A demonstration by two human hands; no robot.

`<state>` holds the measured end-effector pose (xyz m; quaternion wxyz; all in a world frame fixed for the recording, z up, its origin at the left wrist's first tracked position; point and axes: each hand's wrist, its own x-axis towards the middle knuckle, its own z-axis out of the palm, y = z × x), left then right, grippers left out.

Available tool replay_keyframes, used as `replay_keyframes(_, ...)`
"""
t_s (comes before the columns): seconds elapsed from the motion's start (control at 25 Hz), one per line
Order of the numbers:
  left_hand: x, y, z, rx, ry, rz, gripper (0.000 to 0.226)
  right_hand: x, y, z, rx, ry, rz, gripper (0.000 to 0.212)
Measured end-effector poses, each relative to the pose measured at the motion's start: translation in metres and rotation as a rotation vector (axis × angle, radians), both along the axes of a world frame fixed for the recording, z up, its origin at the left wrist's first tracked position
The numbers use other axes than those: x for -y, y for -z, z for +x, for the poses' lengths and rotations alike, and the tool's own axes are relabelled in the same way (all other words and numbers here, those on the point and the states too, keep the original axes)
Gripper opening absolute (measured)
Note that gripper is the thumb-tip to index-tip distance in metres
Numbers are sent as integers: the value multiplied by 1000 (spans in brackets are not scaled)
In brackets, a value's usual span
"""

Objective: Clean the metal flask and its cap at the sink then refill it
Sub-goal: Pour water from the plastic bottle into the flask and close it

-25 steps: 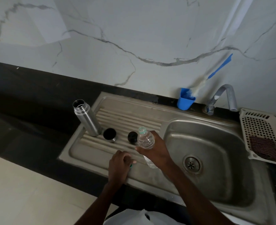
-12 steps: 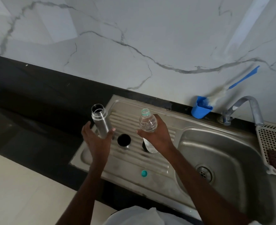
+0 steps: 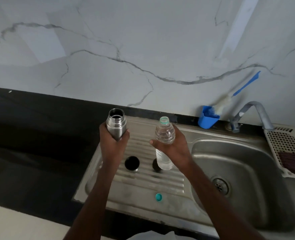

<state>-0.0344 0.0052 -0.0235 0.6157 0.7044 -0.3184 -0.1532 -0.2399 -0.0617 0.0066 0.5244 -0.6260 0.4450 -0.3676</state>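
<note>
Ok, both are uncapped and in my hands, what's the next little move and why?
Probably tip the plastic water bottle in your right hand toward the mouth of the metal flask held upright in your left hand. Both mouths are open, side by side but apart, the bottle holds water, and its teal cap lies on the drainboard.

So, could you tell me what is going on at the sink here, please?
A person stands at the sink. The left hand grips the open metal flask; the right hand holds an uncapped water bottle beside it. The flask's cap and the bottle's teal cap lie on the drainboard.
</note>
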Motion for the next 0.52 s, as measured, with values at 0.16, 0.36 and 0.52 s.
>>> replay_keyframes(0.16,31,-28,-64,42,301,-11,59,7,-24,-61,-22,34,-31,47)
replay_keyframes(0.36,51,-6,-169,59,573,52,54,17,-40,-151,-28,139,-83,44)
replay_keyframes(0.52,55,19,-219,73,669,128,55,23,-43,-204,-122,173,-167,48)
